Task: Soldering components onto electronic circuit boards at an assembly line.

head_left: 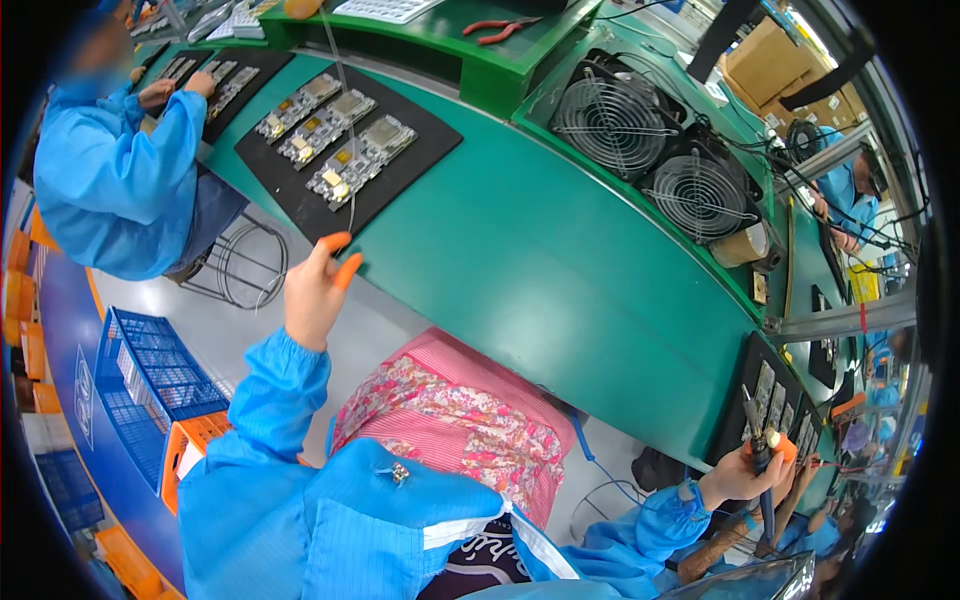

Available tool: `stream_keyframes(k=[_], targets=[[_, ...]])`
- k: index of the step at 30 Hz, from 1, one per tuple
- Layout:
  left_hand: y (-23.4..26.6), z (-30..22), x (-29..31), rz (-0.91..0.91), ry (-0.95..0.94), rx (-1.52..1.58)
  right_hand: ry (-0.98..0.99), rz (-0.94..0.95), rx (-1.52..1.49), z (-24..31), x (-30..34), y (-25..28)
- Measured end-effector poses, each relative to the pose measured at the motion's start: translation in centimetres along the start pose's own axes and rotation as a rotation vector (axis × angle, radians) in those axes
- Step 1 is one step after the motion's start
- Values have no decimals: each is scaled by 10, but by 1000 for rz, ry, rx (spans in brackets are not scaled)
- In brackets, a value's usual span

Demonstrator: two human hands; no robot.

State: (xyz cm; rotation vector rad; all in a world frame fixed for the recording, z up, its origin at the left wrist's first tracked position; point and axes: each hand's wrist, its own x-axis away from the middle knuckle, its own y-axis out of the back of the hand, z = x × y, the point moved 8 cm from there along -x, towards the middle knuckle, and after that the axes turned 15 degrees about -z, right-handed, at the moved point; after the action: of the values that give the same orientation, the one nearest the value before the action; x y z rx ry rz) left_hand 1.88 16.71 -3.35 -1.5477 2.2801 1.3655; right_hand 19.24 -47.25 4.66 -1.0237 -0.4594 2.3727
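Note:
My left hand [313, 298] hovers off the near-left edge of the green bench, orange covers on its thumb and forefinger, which stand apart. A thin pale strand [343, 75] comes down from above over the boards and ends close to the forefinger; whether it touches is unclear. Beyond lies a black mat [420, 140] bearing three circuit boards [360, 162] in a row. At the far right, my right hand [742, 474] grips what looks like a soldering iron [762, 448], its thin tip pointing up. Behind it, a second black mat [735, 400] holds several boards [765, 390].
Two black fans with wire grilles [612, 122] stand at the back right beside a tape roll [742, 246]. Red-handled pliers [500, 30] rest on the green shelf [440, 55]. A co-worker [120, 190] sits at left, near a blue crate [160, 365]. Another person's arm [715, 550] is beside my right hand.

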Motion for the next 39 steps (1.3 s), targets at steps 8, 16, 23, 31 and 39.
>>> stream_keyframes(k=[8,16,23,31,39], targets=[[-17,-16,-23,43,-92,-447,324,157,225,11,19,-42],[-7,-13,-20,186,-207,-409,5,264,-122,-7,22,-54],[46,145,74,122,81,-572,-123,60,9,-9,25,-56],[79,394,393,614,1020,-625,-126,141,-16,-26,44,-66],[26,274,194,219,252,-486,-255,50,141,-18,54,-111]])
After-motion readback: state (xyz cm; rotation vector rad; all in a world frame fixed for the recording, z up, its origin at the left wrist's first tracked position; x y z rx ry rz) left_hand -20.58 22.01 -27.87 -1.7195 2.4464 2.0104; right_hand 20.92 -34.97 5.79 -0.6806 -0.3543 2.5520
